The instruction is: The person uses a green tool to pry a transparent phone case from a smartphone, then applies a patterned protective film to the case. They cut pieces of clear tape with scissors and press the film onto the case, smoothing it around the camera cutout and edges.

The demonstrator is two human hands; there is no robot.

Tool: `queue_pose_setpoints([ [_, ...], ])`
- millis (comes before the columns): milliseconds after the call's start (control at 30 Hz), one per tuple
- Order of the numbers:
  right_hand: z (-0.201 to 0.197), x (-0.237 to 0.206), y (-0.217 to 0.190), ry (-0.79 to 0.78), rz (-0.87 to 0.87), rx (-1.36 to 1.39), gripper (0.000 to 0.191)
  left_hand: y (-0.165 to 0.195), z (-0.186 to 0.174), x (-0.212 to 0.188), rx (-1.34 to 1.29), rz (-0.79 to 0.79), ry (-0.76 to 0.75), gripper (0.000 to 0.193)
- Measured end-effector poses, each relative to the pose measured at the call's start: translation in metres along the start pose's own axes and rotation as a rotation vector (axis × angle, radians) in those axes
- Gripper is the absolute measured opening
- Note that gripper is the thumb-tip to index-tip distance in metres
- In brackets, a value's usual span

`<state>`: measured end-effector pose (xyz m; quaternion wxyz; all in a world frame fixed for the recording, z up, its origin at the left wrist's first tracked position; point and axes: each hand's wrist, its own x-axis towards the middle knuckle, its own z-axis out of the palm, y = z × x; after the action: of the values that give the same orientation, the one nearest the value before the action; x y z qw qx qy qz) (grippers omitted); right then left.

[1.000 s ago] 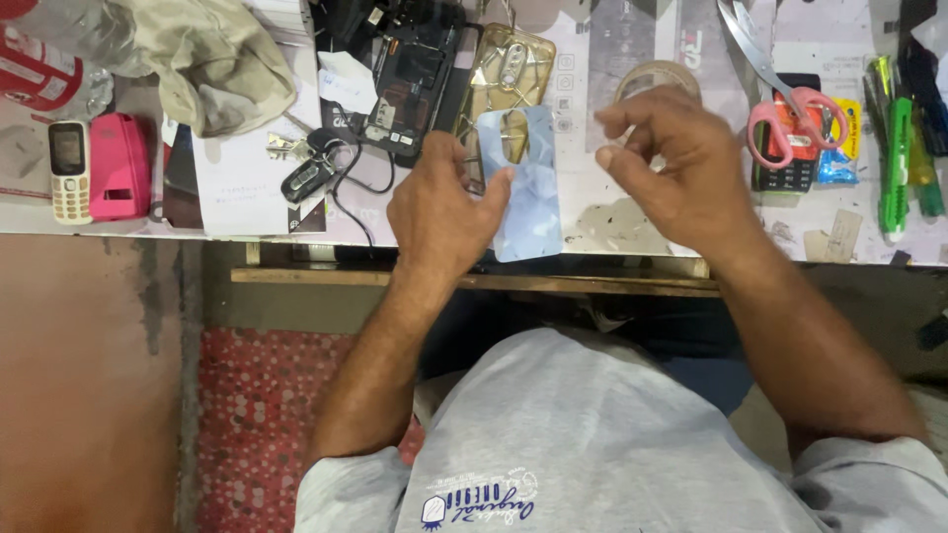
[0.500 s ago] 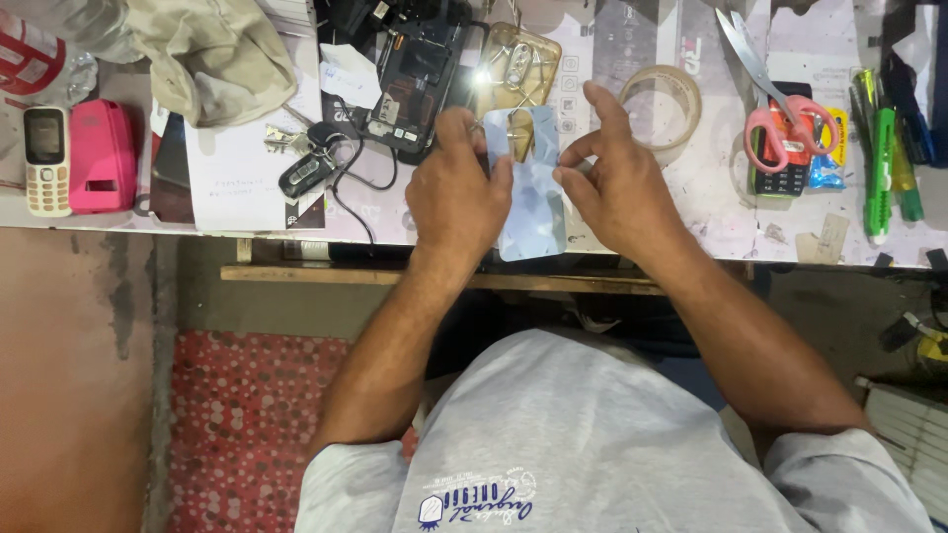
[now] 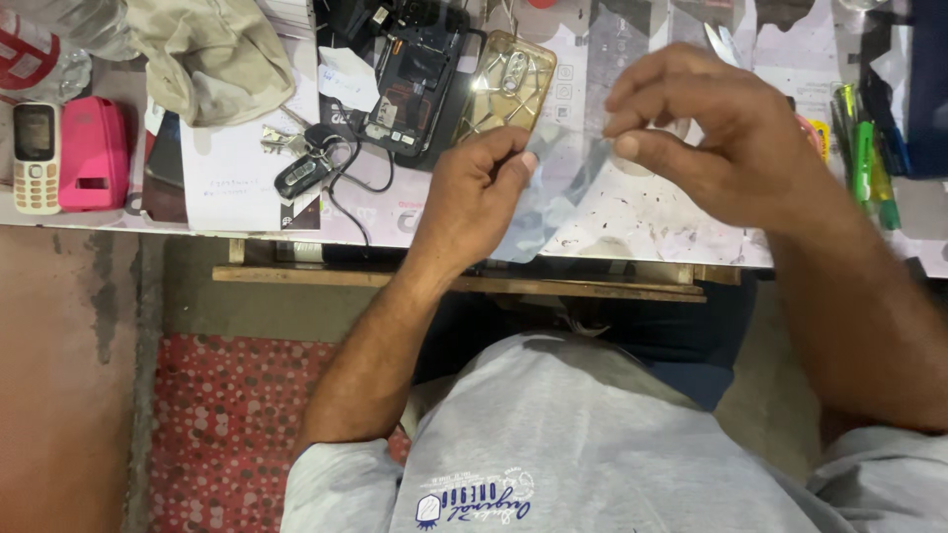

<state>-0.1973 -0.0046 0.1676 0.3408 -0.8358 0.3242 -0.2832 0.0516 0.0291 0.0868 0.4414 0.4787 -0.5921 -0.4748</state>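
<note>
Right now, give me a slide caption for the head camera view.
Left hand and right hand hold a clear film sheet over a cluttered workbench.

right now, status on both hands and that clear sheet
Left hand pinches clear sheet at its edge. Right hand pinches its upper corner. Opened phone and gold case lie just beyond.

My right hand (image 3: 726, 133) covers most of the scissors (image 3: 719, 39) and the desk behind it. Left of my left hand (image 3: 472, 197), the red-and-white can (image 3: 25, 54) is cut off by the frame's edge. The clear film (image 3: 553, 188) between my hands blurs; I can't trace its edges.
</note>
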Motion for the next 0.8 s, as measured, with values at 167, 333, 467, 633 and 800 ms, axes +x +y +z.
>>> queue_pose_setpoints([
  [167,-0.009,0.027,-0.006,-0.192,-0.061,-0.035,0.012,0.013,0.005,-0.004,-0.046,0.029,-0.062,0.016],
  [333,-0.003,0.038,-0.004,-0.271,-0.058,-0.009,0.011,0.019,0.005,-0.007,-0.033,0.0,-0.082,0.017],
  [467,0.001,0.038,-0.005,-0.252,-0.019,-0.071,0.012,0.018,0.005,-0.007,-0.013,-0.027,-0.085,0.02],
  [633,0.005,0.041,-0.008,-0.257,0.051,-0.085,0.009,0.017,0.003,-0.009,-0.006,0.0,-0.073,0.022],
  [800,0.007,0.042,-0.007,-0.258,0.03,-0.1,0.009,0.017,0.003,-0.008,0.012,0.004,-0.083,0.02],
])
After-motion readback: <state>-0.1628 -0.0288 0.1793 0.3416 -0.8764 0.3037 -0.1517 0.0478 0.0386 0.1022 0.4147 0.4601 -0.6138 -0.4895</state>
